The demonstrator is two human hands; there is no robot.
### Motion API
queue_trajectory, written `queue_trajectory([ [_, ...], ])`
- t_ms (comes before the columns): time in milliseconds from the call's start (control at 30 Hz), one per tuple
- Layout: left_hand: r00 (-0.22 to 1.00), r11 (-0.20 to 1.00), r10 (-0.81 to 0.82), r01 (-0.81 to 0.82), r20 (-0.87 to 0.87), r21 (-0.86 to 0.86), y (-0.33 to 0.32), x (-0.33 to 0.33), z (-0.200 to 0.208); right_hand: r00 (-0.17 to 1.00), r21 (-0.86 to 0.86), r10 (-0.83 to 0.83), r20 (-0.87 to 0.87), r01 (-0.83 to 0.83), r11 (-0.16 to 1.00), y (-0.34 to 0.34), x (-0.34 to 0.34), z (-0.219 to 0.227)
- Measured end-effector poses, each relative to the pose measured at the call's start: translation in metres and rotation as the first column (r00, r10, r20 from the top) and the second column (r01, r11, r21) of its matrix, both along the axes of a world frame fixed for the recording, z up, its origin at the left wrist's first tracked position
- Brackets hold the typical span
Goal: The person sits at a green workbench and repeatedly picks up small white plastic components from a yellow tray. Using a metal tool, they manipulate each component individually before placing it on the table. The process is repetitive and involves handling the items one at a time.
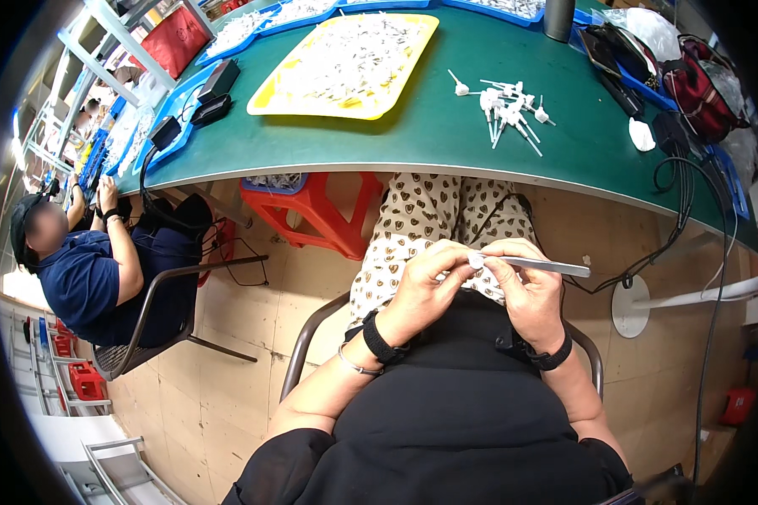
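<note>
Above my lap (406, 252), my left hand (432, 276) pinched a small white piece (477, 261), seemingly to steady it, while my right hand (528, 290) clamped a flat grey tool (552, 266) alongside, with loose white parts (505, 109) lying within reach on the green table (320, 150).

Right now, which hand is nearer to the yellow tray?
Left. The left hand is over the lap, on the wearer's side of the yellow tray and toward its right end; the right hand is farther right.
</note>
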State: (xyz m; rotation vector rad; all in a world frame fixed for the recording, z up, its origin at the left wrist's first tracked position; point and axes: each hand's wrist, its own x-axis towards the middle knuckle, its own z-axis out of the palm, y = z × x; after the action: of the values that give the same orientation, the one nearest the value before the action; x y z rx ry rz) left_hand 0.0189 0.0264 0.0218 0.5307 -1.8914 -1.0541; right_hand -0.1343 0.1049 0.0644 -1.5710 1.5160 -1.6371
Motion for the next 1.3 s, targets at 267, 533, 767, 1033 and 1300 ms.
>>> queue_trajectory([
  [267,1.0,1.0,-0.024,0.024,0.015,0.007,0.0,0.001,0.0,1.0,0.032,-0.006,0.024,0.005,0.999,0.001,-0.002,-0.004],
  [533,0.999,0.999,-0.04,0.039,0.031,0.03,-0.001,0.002,-0.002,0.999,0.018,0.041,0.015,-0.042,0.999,0.001,-0.004,-0.004],
  [767,0.998,0.998,-0.047,0.045,0.05,0.036,0.0,0.003,-0.002,0.998,-0.013,0.039,-0.054,-0.039,0.999,0.0,-0.004,-0.002],
  [1033,0.997,0.998,-0.065,0.066,0.04,-0.005,0.0,0.002,-0.007,0.958,-0.062,0.021,-0.288,-0.041,0.997,-0.001,-0.006,-0.002],
  [1300,0.994,0.992,-0.102,0.1,0.027,0.082,-0.002,0.005,-0.006,0.989,0.068,0.102,0.112,-0.11,0.992,0.004,-0.008,-0.001],
])
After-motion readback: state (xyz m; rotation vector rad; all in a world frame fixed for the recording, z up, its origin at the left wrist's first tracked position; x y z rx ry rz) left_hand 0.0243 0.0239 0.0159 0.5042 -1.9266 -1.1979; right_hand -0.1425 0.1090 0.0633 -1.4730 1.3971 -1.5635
